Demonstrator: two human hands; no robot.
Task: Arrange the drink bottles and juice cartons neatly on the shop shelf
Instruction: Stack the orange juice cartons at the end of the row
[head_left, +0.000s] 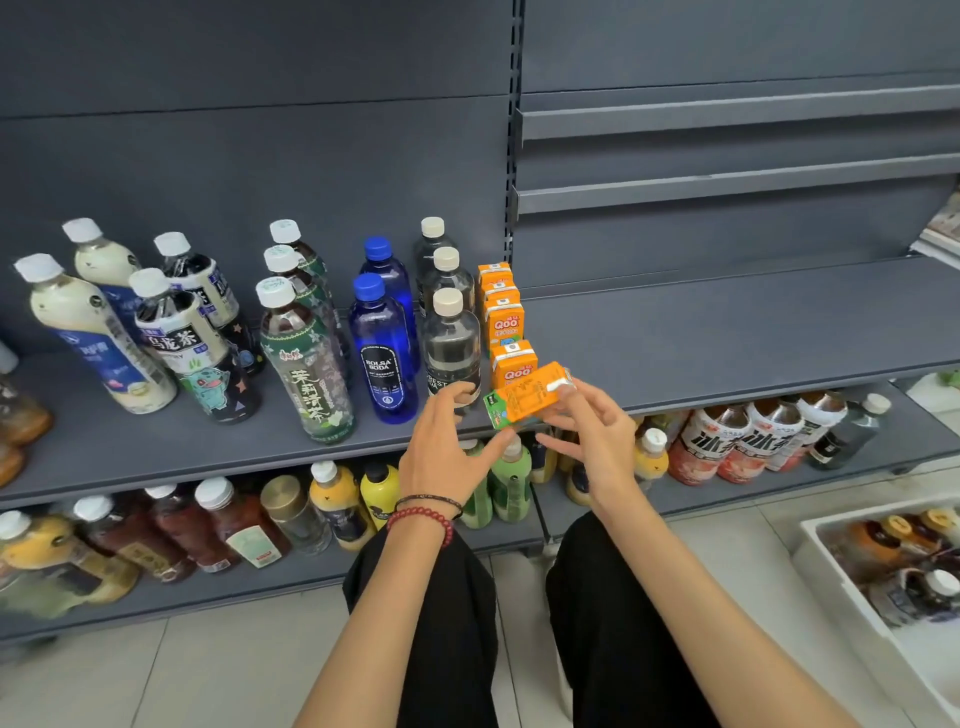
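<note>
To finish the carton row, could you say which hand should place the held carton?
Right, probably: the right hand pinches the orange carton; the left hand merely touches its end.

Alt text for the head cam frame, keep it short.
An orange Qoo juice carton is held tilted at the front edge of a grey shop shelf: the right hand pinches it, and the left hand touches its green end with its fingertips. Behind it stands a row of upright Qoo cartons; blue Bolsa Soda bottles and tea bottles line up further left.
</note>
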